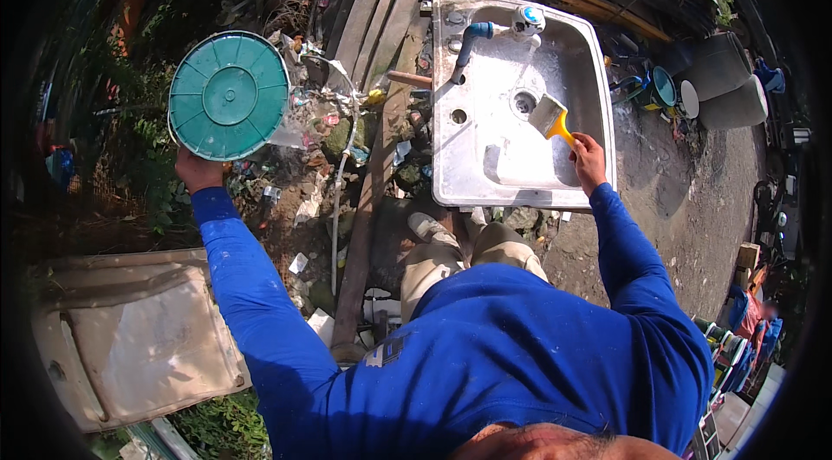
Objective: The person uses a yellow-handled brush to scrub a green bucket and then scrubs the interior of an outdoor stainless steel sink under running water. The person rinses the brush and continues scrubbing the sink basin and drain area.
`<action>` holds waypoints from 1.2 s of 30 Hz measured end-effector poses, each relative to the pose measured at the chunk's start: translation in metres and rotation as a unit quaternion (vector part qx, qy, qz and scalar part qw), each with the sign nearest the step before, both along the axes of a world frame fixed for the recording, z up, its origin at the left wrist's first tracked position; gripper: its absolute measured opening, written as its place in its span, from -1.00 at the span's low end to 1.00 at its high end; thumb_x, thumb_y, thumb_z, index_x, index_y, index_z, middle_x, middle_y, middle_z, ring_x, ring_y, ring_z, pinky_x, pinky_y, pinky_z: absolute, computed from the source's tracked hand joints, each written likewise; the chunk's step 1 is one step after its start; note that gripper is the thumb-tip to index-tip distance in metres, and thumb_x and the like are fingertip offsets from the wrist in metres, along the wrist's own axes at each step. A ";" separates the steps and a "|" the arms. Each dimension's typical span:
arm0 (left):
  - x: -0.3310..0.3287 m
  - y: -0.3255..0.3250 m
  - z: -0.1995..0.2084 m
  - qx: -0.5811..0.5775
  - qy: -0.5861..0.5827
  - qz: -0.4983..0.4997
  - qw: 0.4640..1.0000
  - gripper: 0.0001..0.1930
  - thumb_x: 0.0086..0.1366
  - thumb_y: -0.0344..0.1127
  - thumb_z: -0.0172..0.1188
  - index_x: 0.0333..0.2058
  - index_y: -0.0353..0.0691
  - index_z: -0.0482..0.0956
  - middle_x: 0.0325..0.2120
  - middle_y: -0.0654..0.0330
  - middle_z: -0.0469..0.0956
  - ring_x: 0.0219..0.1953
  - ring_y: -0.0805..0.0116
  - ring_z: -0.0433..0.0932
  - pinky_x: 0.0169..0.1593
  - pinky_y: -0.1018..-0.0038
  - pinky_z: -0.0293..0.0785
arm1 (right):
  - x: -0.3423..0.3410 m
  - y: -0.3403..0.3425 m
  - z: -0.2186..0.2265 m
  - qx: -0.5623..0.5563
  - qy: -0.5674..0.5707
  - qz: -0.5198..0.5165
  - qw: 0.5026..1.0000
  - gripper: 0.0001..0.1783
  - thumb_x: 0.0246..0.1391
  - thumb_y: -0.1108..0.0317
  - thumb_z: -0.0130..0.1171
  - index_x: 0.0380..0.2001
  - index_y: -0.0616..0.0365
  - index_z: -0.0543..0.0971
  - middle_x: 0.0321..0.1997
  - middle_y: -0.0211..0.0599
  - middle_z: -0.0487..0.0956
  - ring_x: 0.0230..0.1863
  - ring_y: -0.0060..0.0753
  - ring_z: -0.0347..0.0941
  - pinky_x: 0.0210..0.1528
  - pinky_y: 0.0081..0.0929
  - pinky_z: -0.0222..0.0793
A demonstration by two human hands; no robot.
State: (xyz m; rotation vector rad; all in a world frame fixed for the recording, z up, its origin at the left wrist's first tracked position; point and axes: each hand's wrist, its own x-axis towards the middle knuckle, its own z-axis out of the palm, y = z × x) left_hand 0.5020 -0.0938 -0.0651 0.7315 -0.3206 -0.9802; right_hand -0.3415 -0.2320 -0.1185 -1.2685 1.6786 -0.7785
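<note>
Lid [230,96] L of sink [446,178], planks [386,9] btwn; brush [553,120] over basin [568,53], nr drain [524,102].

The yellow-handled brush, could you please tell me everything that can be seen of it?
The brush has a yellow, plastic-looking handle and a broad, flat, pale greyish head. It is held slantwise over the sink, head toward the upper left, near the drain. The person's right grip holds the handle's end. Whether the head touches the sink is unclear.
</note>
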 end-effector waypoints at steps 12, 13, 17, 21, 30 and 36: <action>0.003 0.033 0.113 -0.029 -0.109 0.102 0.988 -0.61 0.48 -0.36 0.03 0.24 -0.30 0.44 0.22 0.01 0.50 0.26 0.04 0.47 0.36 0.02 0.32 | -0.007 0.016 0.009 -0.017 -0.055 0.016 0.998 -0.67 0.48 0.30 0.02 0.13 0.26 0.58 -0.42 -0.41 0.51 -0.45 -0.64 0.38 -0.46 -0.70 0.27; -0.001 0.040 0.115 -0.032 -0.154 0.077 0.984 -0.62 0.48 -0.39 0.05 0.22 -0.30 0.44 0.19 0.03 0.53 0.23 0.07 0.49 0.34 0.03 0.35 | -0.007 0.015 0.009 -0.019 -0.050 0.022 0.998 -0.67 0.48 0.30 0.02 0.13 0.26 0.58 -0.42 -0.41 0.51 -0.45 -0.64 0.38 -0.46 -0.69 0.27; -0.074 0.038 0.125 0.108 -0.414 0.118 0.896 -0.78 0.43 -0.44 0.20 0.02 -0.24 0.54 -0.07 0.19 0.65 -0.01 0.31 0.61 0.17 0.33 0.46 | -0.015 0.019 0.011 -0.027 -0.034 0.028 0.999 -0.67 0.48 0.31 0.01 0.12 0.27 0.58 -0.41 -0.41 0.51 -0.45 -0.65 0.38 -0.46 -0.68 0.26; -0.194 0.042 0.142 0.154 -0.806 0.132 0.556 -0.72 0.19 -0.40 0.37 -0.12 -0.22 0.58 -0.25 0.17 0.64 -0.16 0.11 0.61 0.08 0.20 0.45 | -0.021 0.030 0.016 -0.019 -0.029 0.016 0.999 -0.67 0.47 0.33 0.01 0.12 0.28 0.58 -0.41 -0.40 0.52 -0.44 -0.64 0.38 -0.45 -0.67 0.26; -0.349 0.031 0.149 -0.055 -0.862 0.006 0.504 -0.63 -0.06 -0.51 0.32 -0.20 -0.08 0.64 -0.30 0.30 0.61 -0.15 0.25 0.62 0.24 0.07 0.37 | -0.059 0.038 0.006 -0.027 -0.060 0.009 0.998 -0.67 0.43 0.39 0.03 0.13 0.33 0.57 -0.32 -0.38 0.58 -0.39 -0.62 0.42 -0.31 -0.61 0.37; -0.445 -0.005 0.139 -0.150 -0.833 -0.083 0.526 -0.64 -0.07 -0.53 0.33 -0.22 -0.07 0.64 -0.32 0.33 0.61 -0.18 0.27 0.62 0.25 0.08 0.35 | -0.077 0.038 0.028 -0.050 -0.091 -0.012 0.995 -0.67 0.42 0.39 0.05 0.11 0.35 0.57 -0.38 -0.42 0.55 -0.39 -0.63 0.40 -0.29 -0.61 0.36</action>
